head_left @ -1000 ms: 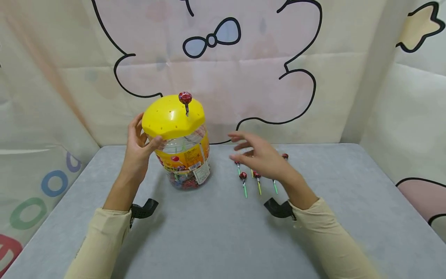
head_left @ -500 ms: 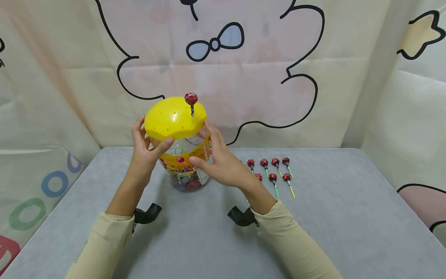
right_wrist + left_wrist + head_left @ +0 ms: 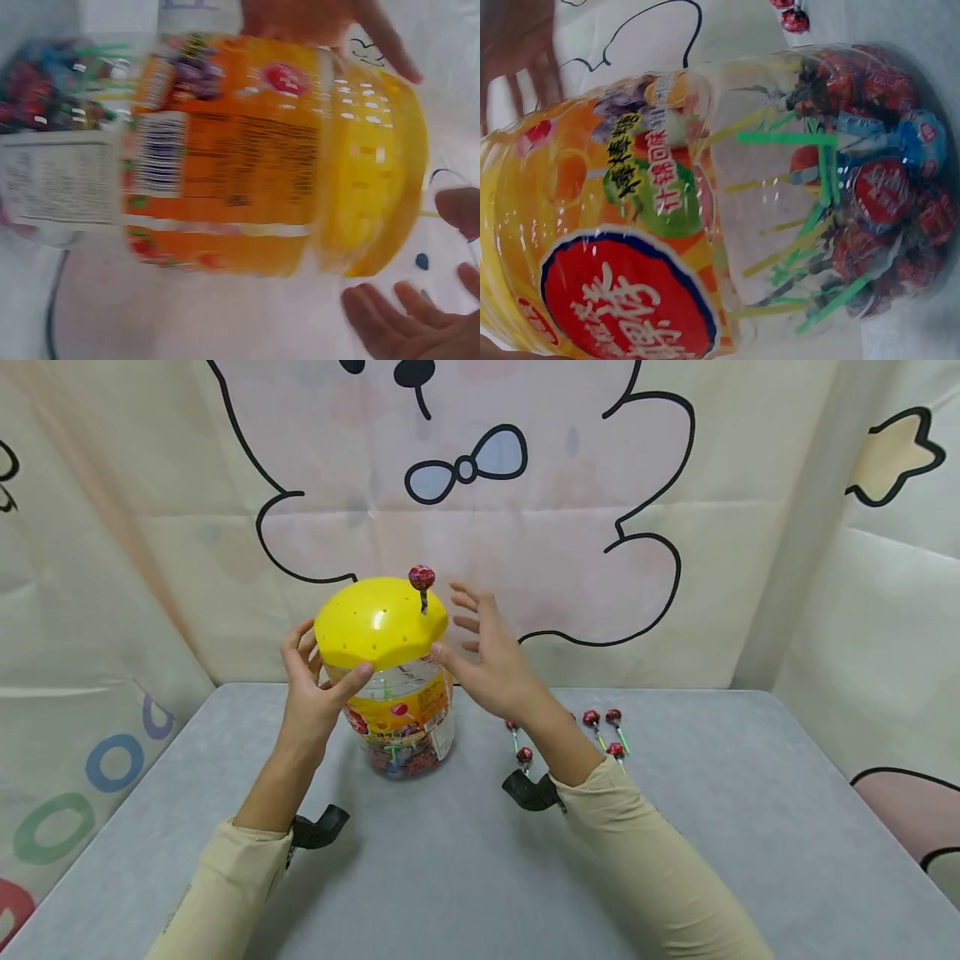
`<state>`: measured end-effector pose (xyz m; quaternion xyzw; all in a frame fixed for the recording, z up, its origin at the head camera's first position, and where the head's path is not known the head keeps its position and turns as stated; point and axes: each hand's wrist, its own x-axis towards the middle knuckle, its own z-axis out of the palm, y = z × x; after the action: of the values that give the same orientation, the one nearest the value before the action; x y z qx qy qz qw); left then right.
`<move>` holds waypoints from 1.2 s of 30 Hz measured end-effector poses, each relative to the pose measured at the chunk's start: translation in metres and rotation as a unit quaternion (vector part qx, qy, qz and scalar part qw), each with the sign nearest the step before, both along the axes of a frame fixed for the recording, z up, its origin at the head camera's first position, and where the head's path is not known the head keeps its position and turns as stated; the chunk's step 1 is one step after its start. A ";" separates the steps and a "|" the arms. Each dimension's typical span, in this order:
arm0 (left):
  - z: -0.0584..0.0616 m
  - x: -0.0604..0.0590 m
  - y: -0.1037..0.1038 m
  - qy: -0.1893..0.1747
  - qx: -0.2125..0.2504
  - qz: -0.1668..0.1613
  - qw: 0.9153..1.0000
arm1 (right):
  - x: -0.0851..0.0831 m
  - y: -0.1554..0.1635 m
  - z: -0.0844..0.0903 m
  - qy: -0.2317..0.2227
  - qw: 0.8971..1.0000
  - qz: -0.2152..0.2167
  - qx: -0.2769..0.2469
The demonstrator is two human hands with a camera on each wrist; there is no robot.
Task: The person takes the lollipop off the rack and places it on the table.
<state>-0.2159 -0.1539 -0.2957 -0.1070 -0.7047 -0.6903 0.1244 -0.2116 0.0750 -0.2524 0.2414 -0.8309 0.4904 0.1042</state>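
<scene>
Left hand point(image 3: 311, 693) grasps the jar point(image 3: 397, 714) below its yellow lid point(image 3: 378, 622); right hand point(image 3: 491, 664), fingers released, touches the lid edge. Judged next: gripping the lid.

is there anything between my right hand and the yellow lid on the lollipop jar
Nothing visible is in the way. The right hand is open beside the yellow lid, its thumb at the rim. The lollipop stuck in the lid stands near the fingers. The left hand holds the jar's other side.

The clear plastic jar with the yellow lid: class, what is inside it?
Inside the jar lie wrapped lollipops, mostly red with a few blue, on green and yellow sticks, piled at the bottom. The orange label covers part of the inside.
</scene>
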 end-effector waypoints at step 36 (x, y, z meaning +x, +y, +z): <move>-0.001 0.001 -0.001 -0.020 -0.030 -0.005 0.999 | -0.005 0.000 0.033 0.121 0.989 -0.039 -0.074</move>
<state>-0.2150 -0.1548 -0.2963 -0.0998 -0.7268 -0.6716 0.1035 -0.2167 0.0749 -0.2198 0.2581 -0.7823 0.5131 0.2410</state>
